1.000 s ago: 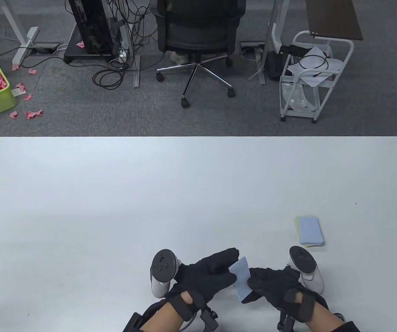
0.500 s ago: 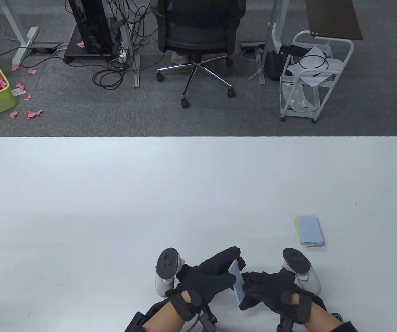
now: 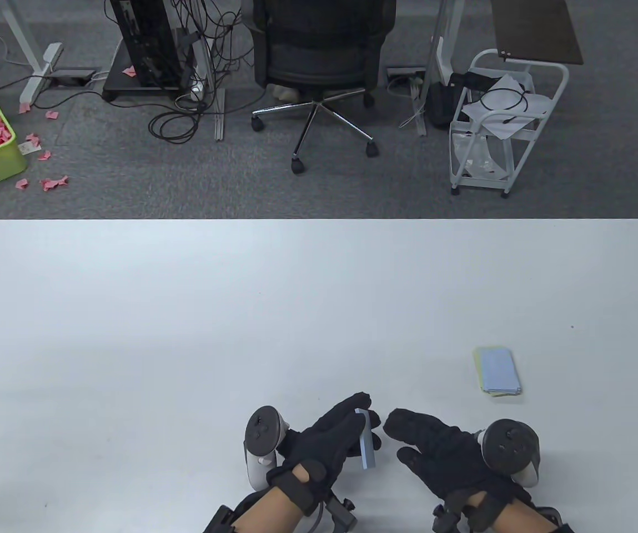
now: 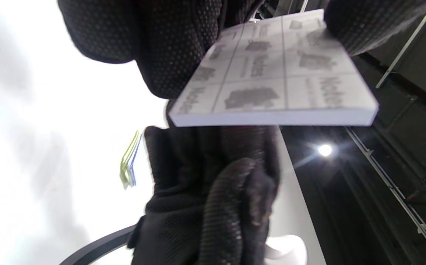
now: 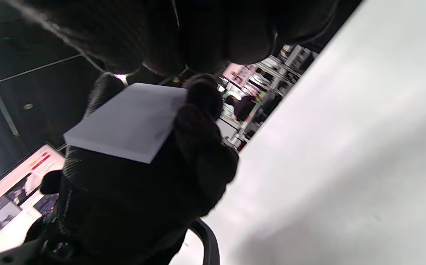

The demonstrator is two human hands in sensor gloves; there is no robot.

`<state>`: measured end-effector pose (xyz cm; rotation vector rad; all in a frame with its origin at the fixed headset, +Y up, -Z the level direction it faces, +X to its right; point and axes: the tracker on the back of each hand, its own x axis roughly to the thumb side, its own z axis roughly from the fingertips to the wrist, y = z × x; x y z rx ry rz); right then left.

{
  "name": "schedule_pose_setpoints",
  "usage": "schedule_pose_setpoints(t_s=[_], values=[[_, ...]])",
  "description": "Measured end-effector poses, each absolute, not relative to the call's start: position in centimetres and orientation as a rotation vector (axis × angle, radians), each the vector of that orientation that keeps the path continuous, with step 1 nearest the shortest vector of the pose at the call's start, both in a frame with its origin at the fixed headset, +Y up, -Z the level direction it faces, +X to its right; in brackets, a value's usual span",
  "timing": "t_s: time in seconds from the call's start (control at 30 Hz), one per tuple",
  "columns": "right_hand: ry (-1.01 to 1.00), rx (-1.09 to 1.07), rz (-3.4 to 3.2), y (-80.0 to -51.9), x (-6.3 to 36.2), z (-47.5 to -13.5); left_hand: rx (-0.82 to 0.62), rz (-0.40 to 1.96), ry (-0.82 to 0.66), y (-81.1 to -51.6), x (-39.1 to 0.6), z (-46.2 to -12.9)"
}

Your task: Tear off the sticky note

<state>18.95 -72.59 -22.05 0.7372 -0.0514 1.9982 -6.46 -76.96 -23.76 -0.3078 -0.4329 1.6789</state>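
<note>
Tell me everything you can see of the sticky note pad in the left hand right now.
The sticky note pad is a small, pale blue rectangular block of stacked paper sheets. The left hand grips it above the table, stood on edge so the table view shows mostly its thin side. In the left wrist view its backing sheet carries grey printed panels. The right hand is beside it, apart, fingers spread.

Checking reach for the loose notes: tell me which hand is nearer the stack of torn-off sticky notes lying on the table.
Right. The right hand lies just below-left of the stack; the left hand, gripping the pad, is farther left.
</note>
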Motion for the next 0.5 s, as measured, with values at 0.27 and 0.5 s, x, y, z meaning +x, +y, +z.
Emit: schedule_pose_setpoints(t_s=[0.27,0.5], values=[[-0.119,0.978,2.082,-71.8,17.1,-20.2,-0.376,1.702,-0.444,-77.2,-5.3,-23.3],[-0.136,0.976,2.099,-72.1,16.8,-20.1,-0.377,1.722,-0.415,-77.4,-5.1,-23.0]])
